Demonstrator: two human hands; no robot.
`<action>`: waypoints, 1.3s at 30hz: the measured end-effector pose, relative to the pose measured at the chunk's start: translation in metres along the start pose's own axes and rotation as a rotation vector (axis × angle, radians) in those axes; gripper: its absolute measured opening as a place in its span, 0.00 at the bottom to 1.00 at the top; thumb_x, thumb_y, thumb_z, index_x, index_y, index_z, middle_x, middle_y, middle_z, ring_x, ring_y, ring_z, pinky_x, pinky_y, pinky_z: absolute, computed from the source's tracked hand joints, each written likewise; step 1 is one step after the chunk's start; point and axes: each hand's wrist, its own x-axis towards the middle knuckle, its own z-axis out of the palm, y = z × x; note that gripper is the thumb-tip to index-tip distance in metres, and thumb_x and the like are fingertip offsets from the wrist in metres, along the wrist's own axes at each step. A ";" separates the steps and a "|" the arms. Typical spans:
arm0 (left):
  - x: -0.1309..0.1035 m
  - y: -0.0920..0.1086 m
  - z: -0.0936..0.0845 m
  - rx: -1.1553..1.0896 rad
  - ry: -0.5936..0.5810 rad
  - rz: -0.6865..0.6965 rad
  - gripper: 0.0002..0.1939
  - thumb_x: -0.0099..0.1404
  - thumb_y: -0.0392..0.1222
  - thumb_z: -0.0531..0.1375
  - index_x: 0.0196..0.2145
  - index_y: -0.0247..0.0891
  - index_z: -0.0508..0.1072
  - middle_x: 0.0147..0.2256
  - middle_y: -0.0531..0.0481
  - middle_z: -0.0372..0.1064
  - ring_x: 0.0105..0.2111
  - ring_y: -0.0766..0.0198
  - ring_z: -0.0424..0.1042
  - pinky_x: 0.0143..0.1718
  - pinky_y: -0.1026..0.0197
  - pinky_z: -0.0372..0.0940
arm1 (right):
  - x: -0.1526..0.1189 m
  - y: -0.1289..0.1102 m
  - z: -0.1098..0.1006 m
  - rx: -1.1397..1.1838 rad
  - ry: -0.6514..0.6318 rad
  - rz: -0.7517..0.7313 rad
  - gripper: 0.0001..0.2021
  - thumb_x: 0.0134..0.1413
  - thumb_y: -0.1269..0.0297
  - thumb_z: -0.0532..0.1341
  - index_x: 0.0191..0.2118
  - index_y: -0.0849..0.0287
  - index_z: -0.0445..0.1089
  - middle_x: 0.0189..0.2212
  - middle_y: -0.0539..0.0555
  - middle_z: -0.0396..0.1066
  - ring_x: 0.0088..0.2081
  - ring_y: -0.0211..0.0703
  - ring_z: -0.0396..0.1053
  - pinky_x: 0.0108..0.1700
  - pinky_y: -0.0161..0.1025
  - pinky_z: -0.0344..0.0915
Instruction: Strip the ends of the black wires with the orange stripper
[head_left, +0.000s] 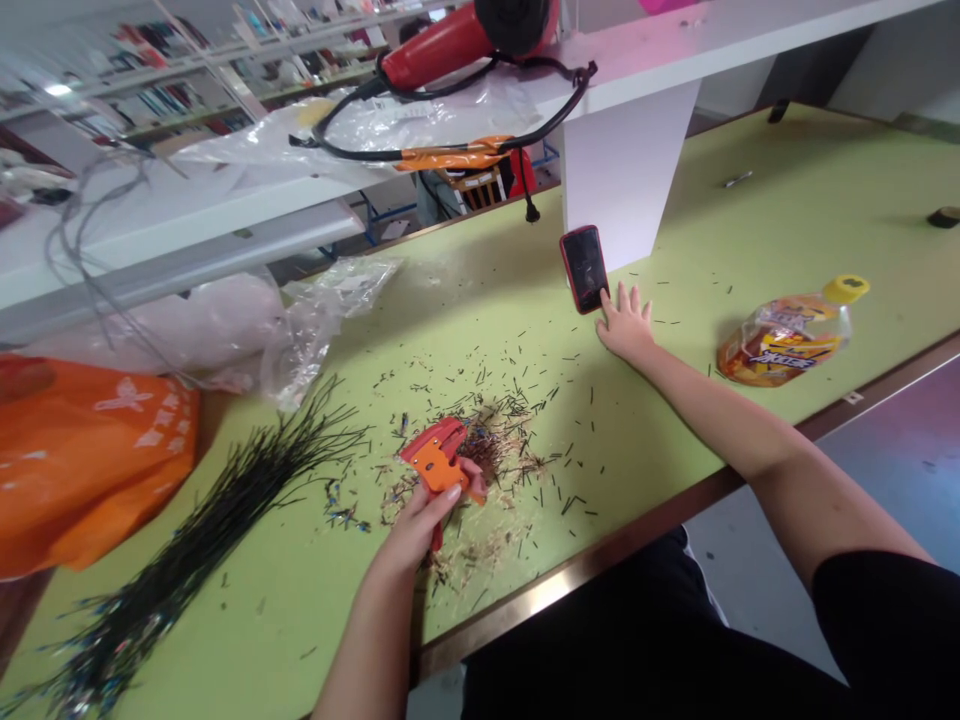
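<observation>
My left hand [439,505] is wrapped round a red and orange wire-stripping tool [435,456], held above a scatter of short black wire cuttings [487,450]. My right hand [627,322] lies with its fingers spread on the green table, one fingertip at the lower right corner of a phone [585,268] with a red case. The phone leans against the white shelf support, its screen dark. To the left of the tool lies a long bundle of black wires [217,510], with blue and metallic bits at its lower end.
An orange bag [97,460] and clear plastic [300,330] lie at the left. A bottle with a yellow cap [784,340] rests on its side at the right. A red heat gun [442,45] with its cable lies on the white shelf [622,70] above the green table [697,240].
</observation>
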 end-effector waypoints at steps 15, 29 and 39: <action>0.001 0.007 0.005 -0.010 0.048 -0.014 0.22 0.61 0.57 0.72 0.45 0.37 0.79 0.35 0.45 0.75 0.40 0.50 0.75 0.49 0.49 0.70 | 0.003 -0.036 -0.011 0.012 0.049 -0.105 0.36 0.75 0.51 0.44 0.82 0.56 0.42 0.82 0.63 0.29 0.80 0.79 0.26 0.75 0.78 0.29; 0.000 0.003 0.002 0.031 0.025 -0.021 0.23 0.62 0.58 0.72 0.46 0.38 0.80 0.36 0.45 0.75 0.41 0.51 0.75 0.50 0.50 0.70 | 0.001 -0.006 0.002 -0.014 0.003 -0.002 0.39 0.73 0.50 0.44 0.81 0.65 0.40 0.82 0.66 0.30 0.80 0.79 0.27 0.74 0.79 0.32; 0.001 -0.001 -0.002 0.062 0.001 0.011 0.23 0.65 0.58 0.69 0.47 0.37 0.78 0.37 0.45 0.74 0.42 0.51 0.75 0.50 0.50 0.69 | -0.004 -0.013 0.003 -0.046 0.030 -0.072 0.37 0.74 0.51 0.44 0.81 0.60 0.43 0.82 0.65 0.31 0.79 0.80 0.30 0.74 0.80 0.34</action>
